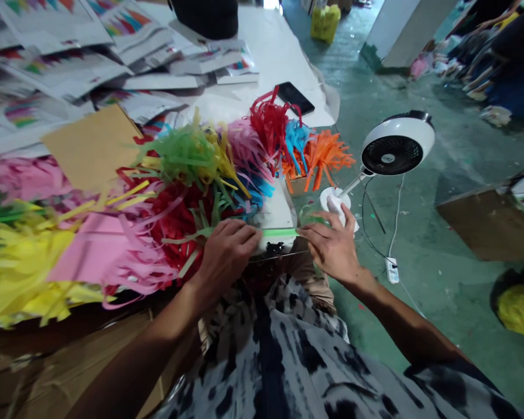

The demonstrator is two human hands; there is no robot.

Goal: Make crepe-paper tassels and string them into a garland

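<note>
A light green strip (279, 232) is stretched straight along the near edge of the table (283, 43), between the two hands. Its left end is covered by the left hand (229, 247), whose fingers are curled close together; whether the strip is pinched or only pressed down cannot be told. Its right end is met by the fingertips of the right hand (334, 241), whose other fingers are loosely spread; the firmness of that hold cannot be told either. A small black clip (275, 248) is seen just below the strip, at the table's edge. Fringed tassels are heaped beyond and beside the left hand: a green tassel (186, 151), a red tassel (268, 119), an orange tassel (327, 154) and a yellow tassel (21, 270) are shown among them. A black phone (296, 98) is laid behind the heap, and printed packages (61, 75) are piled at the far left. A white fan (397, 145) is set beyond the right hand, tilted forward, above the green floor (423, 221).
</note>
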